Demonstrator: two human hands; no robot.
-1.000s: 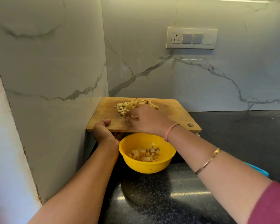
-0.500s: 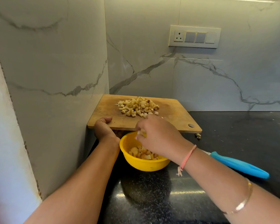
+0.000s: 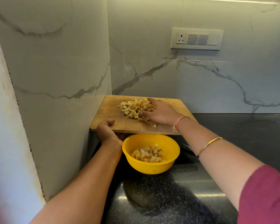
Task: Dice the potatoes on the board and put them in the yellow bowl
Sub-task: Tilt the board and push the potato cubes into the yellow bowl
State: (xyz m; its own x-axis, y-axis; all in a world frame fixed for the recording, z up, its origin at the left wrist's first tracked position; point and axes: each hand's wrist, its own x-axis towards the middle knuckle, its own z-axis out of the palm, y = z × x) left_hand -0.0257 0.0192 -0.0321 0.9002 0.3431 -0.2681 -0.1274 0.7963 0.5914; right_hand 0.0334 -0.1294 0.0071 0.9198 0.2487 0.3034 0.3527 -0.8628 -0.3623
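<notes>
Nearest, on the dark countertop [image 3: 160, 199], the yellow bowl [image 3: 152, 168] sits just under the near edge of the board [image 3: 111, 109] and already holds a shallow layer of potato cubes [image 3: 148, 154]. The left hand [image 3: 106, 131] grips the board's near-left corner, thumb on top and fingers beneath. Farther back, near the board's far edge, the right hand [image 3: 159, 110] lies loose and cupped against the right side of the potato pile [image 3: 132, 107], not closed on a handful. The pile lies left of that palm and straight behind the bowl, so I judge that the next move is a pull towards the near edge. Behind stands the marble wall [image 3: 152, 46].
</notes>
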